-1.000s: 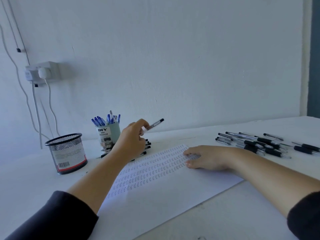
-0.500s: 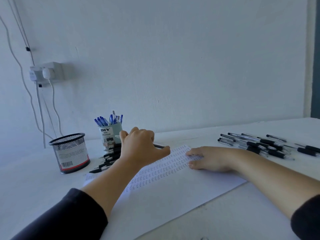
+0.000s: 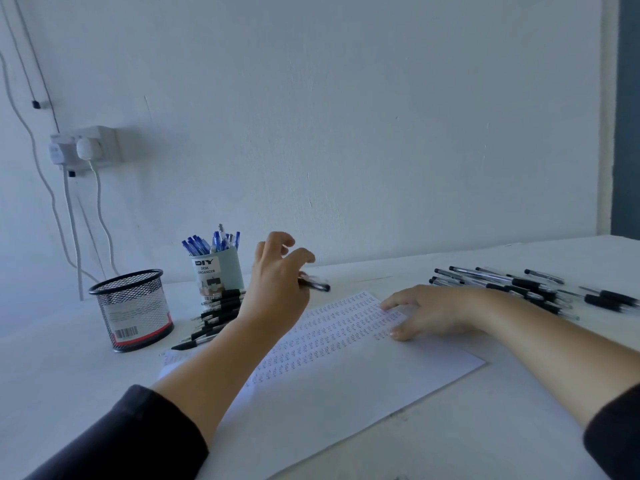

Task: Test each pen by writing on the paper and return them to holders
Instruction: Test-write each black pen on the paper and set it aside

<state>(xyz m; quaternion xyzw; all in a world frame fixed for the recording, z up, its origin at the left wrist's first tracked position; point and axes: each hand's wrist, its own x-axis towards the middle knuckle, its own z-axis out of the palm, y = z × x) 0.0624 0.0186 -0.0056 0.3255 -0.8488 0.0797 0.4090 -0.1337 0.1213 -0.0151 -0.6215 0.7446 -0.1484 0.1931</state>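
My left hand (image 3: 277, 285) hovers above the far left corner of the paper (image 3: 346, 386), its fingers loosely spread and lifted. A black pen (image 3: 315, 285), blurred, sits just beyond it near the table surface; no finger visibly grips it. My right hand (image 3: 433, 311) rests flat on the paper, which carries several rows of small written words. A row of black pens (image 3: 218, 317) lies in front of the light blue holder (image 3: 218, 271), which holds blue pens. The black mesh holder (image 3: 133, 308) stands left of it. More black pens (image 3: 512, 285) lie at the right.
A white wall runs along the table's (image 3: 485, 427) back edge. A wall socket with plugs (image 3: 86, 147) and hanging cables is at the upper left. The scattered pens at the right reach close to the table's right side.
My left hand brought the black pen down from the air to the table by the pen row, then lifted and opened its fingers. The right hand stayed on the paper.
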